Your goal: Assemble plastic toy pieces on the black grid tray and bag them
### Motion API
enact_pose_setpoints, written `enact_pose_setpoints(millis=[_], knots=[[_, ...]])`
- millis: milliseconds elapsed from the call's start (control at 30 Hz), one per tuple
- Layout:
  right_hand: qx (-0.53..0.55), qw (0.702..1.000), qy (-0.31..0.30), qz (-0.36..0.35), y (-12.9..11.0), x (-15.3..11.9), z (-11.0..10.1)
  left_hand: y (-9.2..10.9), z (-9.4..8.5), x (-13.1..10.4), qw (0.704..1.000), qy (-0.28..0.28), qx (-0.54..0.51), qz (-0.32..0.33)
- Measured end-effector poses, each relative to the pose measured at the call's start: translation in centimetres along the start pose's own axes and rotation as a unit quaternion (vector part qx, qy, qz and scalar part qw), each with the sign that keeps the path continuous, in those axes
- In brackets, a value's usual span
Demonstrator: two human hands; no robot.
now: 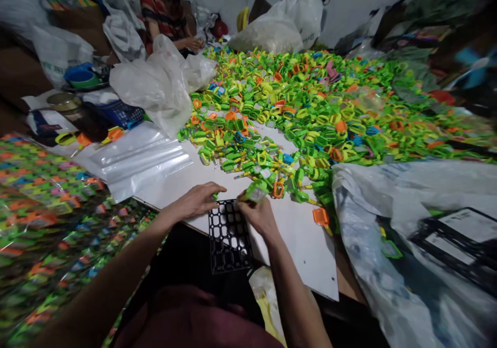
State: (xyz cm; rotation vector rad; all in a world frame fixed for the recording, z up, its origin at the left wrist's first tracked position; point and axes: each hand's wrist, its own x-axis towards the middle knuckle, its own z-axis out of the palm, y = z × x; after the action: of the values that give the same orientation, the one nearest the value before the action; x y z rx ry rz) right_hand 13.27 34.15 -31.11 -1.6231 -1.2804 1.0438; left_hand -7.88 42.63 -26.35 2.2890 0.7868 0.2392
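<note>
A person's right hand [261, 216] pinches a green-and-clear plastic piece [256, 191] at the far right corner of a black plastic grid tray [229, 251] running lengthwise near to far; the left hand's [197, 201] grip, far left, is unclear.

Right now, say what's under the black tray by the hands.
Under the tray, white tabletop shows through upper openings; lower ones show something dark. Anything beneath its framework is hidden.
</note>
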Motion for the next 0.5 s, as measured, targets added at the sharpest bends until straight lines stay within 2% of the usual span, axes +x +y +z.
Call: enact_pose_setpoints(millis=[67,133,200,333,433,500], knots=[[0.053,0.998,-0.024,0.009,0.8,0.2,2.7,-0.2,0.2,-0.1,1.000,0.013,-0.002,0.000],[0.070,0.997,-0.004,0.024,1.8,0.4,4.9,-0.3,0.4,-0.2,1.000,0.016,-0.001,0.003],[0.058,0.998,0.007,0.009,2.4,0.7,6.0,-0.4,0.4,-0.2,1.000,0.014,0.000,0.006],[-0.103,0.994,-0.034,-0.009,2.1,1.1,6.1,-0.5,0.5,-0.3,1.000,0.020,-0.012,0.006],[-0.239,0.970,-0.032,-0.013,1.3,1.0,6.6,-0.6,0.4,-0.3,1.000,0.007,-0.027,0.000],[-0.283,0.959,-0.030,-0.015,0.9,0.9,7.6,-0.6,0.5,0.0,0.999,0.017,-0.028,-0.017]])
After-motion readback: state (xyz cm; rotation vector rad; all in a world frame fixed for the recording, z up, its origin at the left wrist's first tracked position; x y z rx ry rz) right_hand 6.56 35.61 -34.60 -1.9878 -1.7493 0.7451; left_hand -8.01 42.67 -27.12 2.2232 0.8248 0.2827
